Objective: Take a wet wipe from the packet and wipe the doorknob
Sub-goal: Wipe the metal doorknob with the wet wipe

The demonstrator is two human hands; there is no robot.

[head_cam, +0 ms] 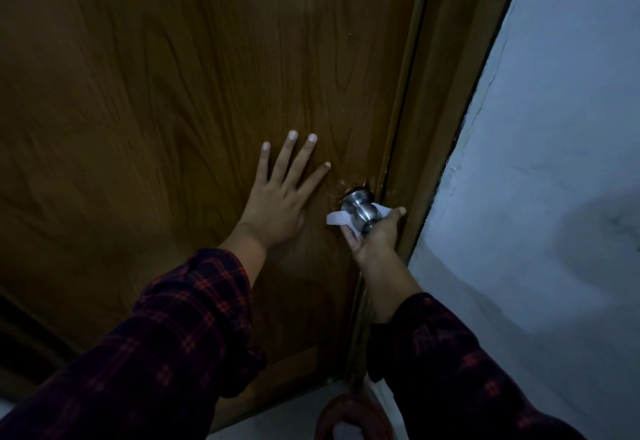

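Note:
A round metal doorknob (pixel 360 205) sits near the right edge of a brown wooden door (pixel 173 93). My right hand (pixel 375 235) cups the knob from below and holds a white wet wipe (pixel 337 218) against its underside; the wipe's ends stick out to the left and right of the knob. My left hand (pixel 282 197) lies flat on the door just left of the knob, fingers spread, holding nothing. The wipe packet is not in view.
The door frame (pixel 436 128) runs along the right of the door, with a pale wall (pixel 554 197) beyond it. A reddish round object (pixel 353 415) lies on the light floor at the bottom edge, below my right arm.

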